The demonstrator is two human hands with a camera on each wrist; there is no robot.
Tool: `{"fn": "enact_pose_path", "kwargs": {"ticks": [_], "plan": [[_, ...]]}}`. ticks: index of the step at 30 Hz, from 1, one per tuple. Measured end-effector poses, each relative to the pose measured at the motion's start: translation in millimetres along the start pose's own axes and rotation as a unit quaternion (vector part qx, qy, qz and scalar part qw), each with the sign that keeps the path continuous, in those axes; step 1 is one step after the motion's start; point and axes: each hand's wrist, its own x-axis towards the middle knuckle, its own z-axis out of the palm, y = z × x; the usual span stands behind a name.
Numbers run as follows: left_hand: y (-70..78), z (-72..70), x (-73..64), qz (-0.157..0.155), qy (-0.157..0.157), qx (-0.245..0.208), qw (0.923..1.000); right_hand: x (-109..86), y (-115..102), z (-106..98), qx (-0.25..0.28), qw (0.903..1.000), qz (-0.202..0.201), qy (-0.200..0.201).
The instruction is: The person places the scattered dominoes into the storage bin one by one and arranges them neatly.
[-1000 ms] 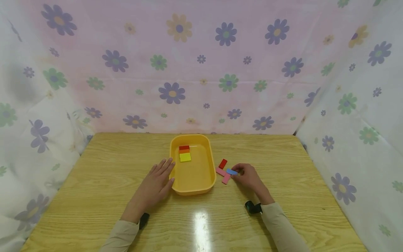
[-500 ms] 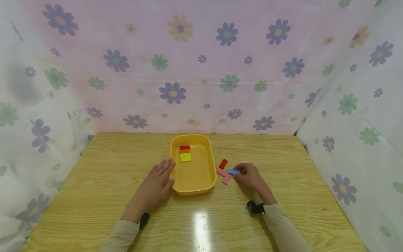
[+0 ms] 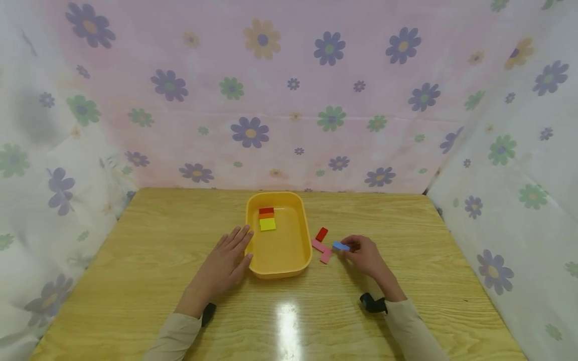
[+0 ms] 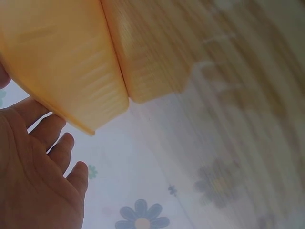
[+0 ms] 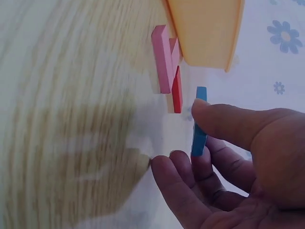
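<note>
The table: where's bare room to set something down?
Bare table lies left of the left hand, right of the right hand and in front of the tray. Crowded: red block and pink blocks between tray and right hand.

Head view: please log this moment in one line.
right hand: holds blue block; left hand: touches tray; inside: red, orange, yellow blocks; outside: pink blocks, red block

Tray (image 3: 280, 274) on table (image 3: 180, 220); blocks (image 3: 267, 220) in far-left part. Right of tray: three loose blocks (image 3: 318, 245), then right hand (image 3: 366, 255).
</note>
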Motion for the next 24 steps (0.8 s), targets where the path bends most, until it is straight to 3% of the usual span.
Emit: {"fn": "enact_pose_path", "kwargs": {"ticks": [8, 13, 19, 24], "plan": [[2.0, 0.0, 1.7, -0.002, -0.007, -0.001, 1.0, -10.6, -3.9, -0.1, 0.03, 0.9995, -0.006, 0.013], [3.4, -0.8, 0.6, -0.002, -0.004, -0.006, 1.0, -17.0, -4.6, 4.6, 0.086, 0.9951, -0.024, 0.043], [4.2, -1.5, -0.1, -0.005, -0.003, -0.008, 1.0, -23.0, -7.0, 13.2, 0.2, 0.9758, -0.015, 0.086], [3.5, -1.0, -0.3, -0.004, 0.0, -0.002, 1.0, -25.7, -11.2, 22.1, 0.26, 0.9564, -0.012, 0.132]]}}
